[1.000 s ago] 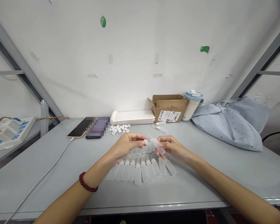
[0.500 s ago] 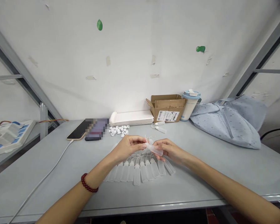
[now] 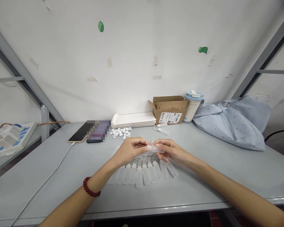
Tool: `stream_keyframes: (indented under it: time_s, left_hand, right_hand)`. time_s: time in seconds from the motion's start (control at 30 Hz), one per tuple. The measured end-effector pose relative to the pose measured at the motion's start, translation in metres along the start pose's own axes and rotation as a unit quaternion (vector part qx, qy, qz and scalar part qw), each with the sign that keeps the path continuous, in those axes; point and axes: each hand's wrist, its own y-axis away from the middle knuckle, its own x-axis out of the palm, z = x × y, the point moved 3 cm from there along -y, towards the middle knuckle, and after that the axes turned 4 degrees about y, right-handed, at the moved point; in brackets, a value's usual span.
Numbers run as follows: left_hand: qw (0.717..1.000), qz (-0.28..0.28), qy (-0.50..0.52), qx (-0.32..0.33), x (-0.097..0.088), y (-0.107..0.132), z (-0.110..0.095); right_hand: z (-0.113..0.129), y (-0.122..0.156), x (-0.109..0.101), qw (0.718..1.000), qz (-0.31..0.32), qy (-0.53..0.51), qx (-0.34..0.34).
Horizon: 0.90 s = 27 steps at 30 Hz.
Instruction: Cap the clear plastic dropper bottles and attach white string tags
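So, right grip [image 3: 171, 149] holding frosted bottle [image 3: 154, 149], left grip [image 3: 129, 150] pinching its neck; open carton [image 3: 168, 109], contents hidden.

The small bottles [image 3: 139, 178] are translucent, matt plastic, the worktop [image 3: 189, 190] smooth with a faint sheen. The box [image 3: 171, 108] is matt cardboard, the blue bundle [image 3: 227, 130] soft-looking cloth.

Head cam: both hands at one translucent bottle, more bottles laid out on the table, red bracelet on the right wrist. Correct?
One slip: the red bracelet is on the left wrist, as the head view shows. The rest holds: left hand and right hand are both at one translucent bottle, with more bottles laid out on the table.
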Motion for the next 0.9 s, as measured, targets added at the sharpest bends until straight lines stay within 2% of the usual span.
stream_keyframes:
  time_s: [0.17,0.3,0.5,0.67,0.9]
  left_hand:
    - [1.000,-0.008,0.009,0.026,-0.0006,0.0001,0.0016]
    - [1.000,0.001,0.018,0.004,0.0001,0.0001,0.0020]
    - [0.996,0.017,-0.085,-0.020,0.0021,0.0008,-0.0003]
    - [0.995,0.049,-0.069,-0.045,0.0052,0.0021,0.0018]
    - [0.996,0.029,-0.062,-0.055,0.0058,0.0021,0.0042]
  right_hand:
    - [-0.0005,0.0003,0.0031,1.000,0.000,-0.027,0.010]
    - [0.0008,0.0008,0.0049,0.999,-0.003,-0.036,0.013]
    - [-0.0045,0.0002,0.0043,0.999,0.012,-0.030,0.018]
    - [-0.0086,0.0006,0.0043,0.999,0.023,-0.033,0.029]
    - [-0.0074,0.0003,0.0063,0.999,0.029,-0.027,0.025]
